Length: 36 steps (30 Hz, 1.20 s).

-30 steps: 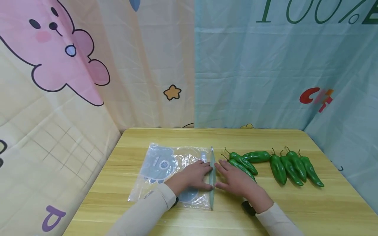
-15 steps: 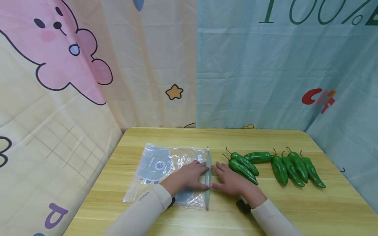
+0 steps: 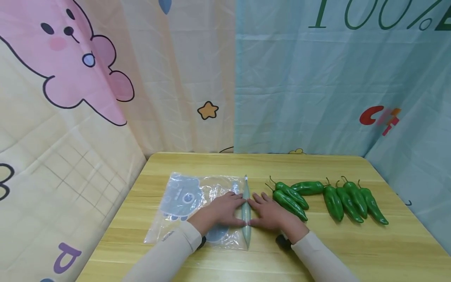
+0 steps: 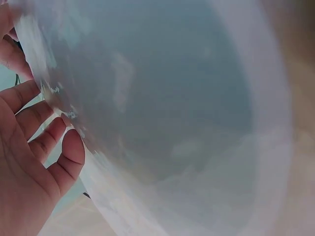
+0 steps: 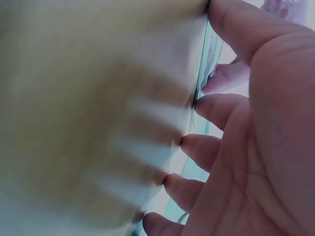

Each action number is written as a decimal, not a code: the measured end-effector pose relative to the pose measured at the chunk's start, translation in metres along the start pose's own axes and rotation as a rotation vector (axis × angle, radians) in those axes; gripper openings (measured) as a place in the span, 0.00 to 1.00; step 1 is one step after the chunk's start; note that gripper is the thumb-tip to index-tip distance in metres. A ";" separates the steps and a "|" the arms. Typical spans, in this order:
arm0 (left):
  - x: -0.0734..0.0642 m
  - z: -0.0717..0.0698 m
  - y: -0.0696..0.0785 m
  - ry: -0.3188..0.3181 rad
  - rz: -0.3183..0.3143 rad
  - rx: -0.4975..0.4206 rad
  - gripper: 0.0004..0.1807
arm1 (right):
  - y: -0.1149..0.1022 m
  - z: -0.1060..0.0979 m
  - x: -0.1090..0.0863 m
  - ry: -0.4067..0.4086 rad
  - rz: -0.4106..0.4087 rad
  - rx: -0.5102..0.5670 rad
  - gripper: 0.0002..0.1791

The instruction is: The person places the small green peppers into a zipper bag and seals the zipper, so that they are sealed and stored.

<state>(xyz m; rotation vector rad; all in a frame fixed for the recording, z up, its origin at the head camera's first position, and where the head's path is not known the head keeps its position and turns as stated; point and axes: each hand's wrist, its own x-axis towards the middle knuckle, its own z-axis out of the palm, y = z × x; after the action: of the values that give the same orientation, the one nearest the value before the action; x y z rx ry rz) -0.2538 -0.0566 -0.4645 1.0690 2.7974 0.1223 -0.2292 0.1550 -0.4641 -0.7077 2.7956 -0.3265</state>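
Observation:
A clear plastic zip bag (image 3: pixel 204 235) with a pale blue print lies flat on the table, its greenish mouth strip (image 3: pixel 246 231) facing right. My left hand (image 3: pixel 223 209) rests on the bag, its fingers spread, with the forefinger and thumb tips at the strip's left edge. From the other side my right hand (image 3: pixel 269 213) touches the strip's right edge with forefinger and thumb. In the right wrist view, the fingertips of the right hand (image 5: pixel 221 172) press on the table surface. Several green peppers (image 3: pixel 290 204) lie just right of that hand.
More green peppers (image 3: pixel 332 203) lie in a row farther right on the wooden table (image 3: pixel 282 262). Printed curtains (image 3: pixel 303 90) hang behind the table and at both sides. A dark wrist camera (image 3: pixel 283 242) sits under the right wrist.
Both hands have shifted slightly left with the bag. The right hand has closed in on the strip, which now looks wider and bulged in the middle. The peppers lie as before.

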 end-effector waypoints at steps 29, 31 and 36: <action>-0.003 -0.011 0.001 -0.058 -0.032 -0.064 0.39 | -0.009 -0.004 0.005 -0.038 0.016 -0.088 0.44; -0.002 -0.011 0.001 -0.064 -0.026 -0.057 0.39 | -0.009 -0.004 0.006 -0.035 0.017 -0.086 0.44; -0.002 -0.013 0.003 -0.062 -0.007 -0.067 0.39 | -0.008 -0.003 0.006 -0.036 0.019 -0.078 0.44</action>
<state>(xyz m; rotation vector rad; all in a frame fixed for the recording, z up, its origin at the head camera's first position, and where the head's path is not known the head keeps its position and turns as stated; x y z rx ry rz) -0.2526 -0.0562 -0.4509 1.0298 2.7217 0.1776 -0.2315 0.1454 -0.4600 -0.6961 2.7923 -0.2007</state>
